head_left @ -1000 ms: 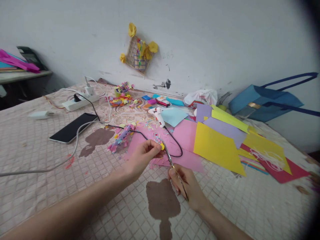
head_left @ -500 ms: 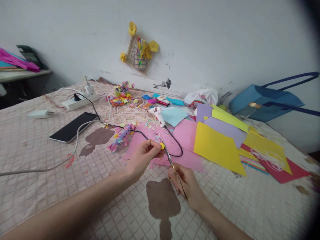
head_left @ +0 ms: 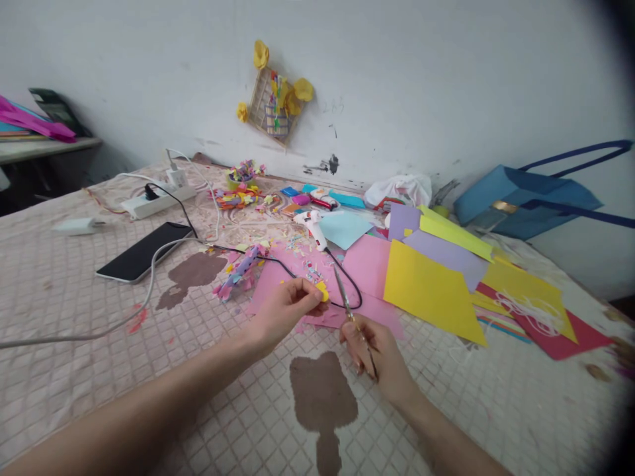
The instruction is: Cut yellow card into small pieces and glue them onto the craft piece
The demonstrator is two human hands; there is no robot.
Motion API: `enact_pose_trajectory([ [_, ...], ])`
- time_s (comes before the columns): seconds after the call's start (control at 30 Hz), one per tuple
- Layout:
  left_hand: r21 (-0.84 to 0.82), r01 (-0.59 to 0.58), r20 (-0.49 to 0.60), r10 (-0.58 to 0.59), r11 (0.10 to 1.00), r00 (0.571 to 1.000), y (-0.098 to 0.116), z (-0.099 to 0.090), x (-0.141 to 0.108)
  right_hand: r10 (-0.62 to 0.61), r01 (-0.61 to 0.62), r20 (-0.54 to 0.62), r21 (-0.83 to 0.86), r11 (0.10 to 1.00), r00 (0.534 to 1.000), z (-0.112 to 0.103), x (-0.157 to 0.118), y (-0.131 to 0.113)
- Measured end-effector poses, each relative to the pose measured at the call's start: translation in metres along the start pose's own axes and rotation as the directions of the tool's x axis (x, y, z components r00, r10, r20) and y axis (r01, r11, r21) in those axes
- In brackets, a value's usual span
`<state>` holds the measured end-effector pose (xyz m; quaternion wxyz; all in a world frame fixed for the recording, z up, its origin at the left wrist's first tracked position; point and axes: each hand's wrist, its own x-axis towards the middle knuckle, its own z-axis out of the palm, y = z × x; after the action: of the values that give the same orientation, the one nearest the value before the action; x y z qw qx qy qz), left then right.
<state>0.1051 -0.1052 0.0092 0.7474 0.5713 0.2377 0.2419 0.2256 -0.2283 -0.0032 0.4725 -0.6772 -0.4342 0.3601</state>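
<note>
Scissors (head_left: 342,291) have just swung right, off the yellow piece (head_left: 323,291); snipping looks paused. Left hand (head_left: 292,301) pinches it, fingertips clamped; right hand (head_left: 376,352) grips scissors, fingers curled.

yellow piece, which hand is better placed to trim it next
Probably the right hand: it holds the scissors, their blades pointing forward just right of the yellow piece. The left hand is occupied, pinching that piece.

A craft workspace, it seems: the surface (head_left: 248,423) holds 1 glue gun (head_left: 316,233) and scraps (head_left: 312,270) around its middle, coloured sheets (head_left: 431,291) toward its right edge.
</note>
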Motion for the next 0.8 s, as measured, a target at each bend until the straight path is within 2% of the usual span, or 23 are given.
enact_pose_trajectory([
  [0.07, 0.097, 0.025, 0.102, -0.035, 0.995, 0.994, 0.000, 0.000, 0.000, 0.017, -0.017, -0.017, 0.003, 1.000, 1.000, -0.007, 0.003, -0.005],
  [0.17, 0.228, 0.001, 0.246, -0.058, 0.974, 0.968, -0.003, 0.002, -0.002, 0.050, -0.050, 0.031, 0.005, 0.999, 0.998, -0.014, 0.006, -0.010],
  [0.3, 0.373, -0.070, 0.325, -0.060, 0.925, 0.944, -0.008, 0.003, -0.005, 0.032, -0.034, 0.128, 0.013, 0.999, 0.991, -0.016, 0.005, -0.011],
  [0.4, 0.419, -0.103, 0.346, -0.054, 0.902, 0.937, -0.010, 0.003, -0.005, -0.010, 0.009, 0.170, 0.005, 1.000, 0.985, -0.015, 0.005, -0.010],
  [0.53, 0.413, -0.092, 0.311, -0.045, 0.906, 0.949, -0.008, 0.003, -0.004, -0.013, 0.011, 0.172, 0.010, 1.000, 0.985, -0.016, 0.005, -0.011],
  [0.67, 0.312, -0.019, 0.255, -0.065, 0.950, 0.965, -0.007, 0.004, -0.001, 0.018, -0.023, 0.121, 0.036, 0.999, 0.992, -0.015, 0.005, -0.012],
  [0.8, 0.240, 0.087, 0.253, -0.149, 0.967, 0.956, -0.012, 0.004, 0.000, 0.041, -0.041, 0.042, 0.006, 0.999, 0.998, -0.012, 0.005, -0.010],
])
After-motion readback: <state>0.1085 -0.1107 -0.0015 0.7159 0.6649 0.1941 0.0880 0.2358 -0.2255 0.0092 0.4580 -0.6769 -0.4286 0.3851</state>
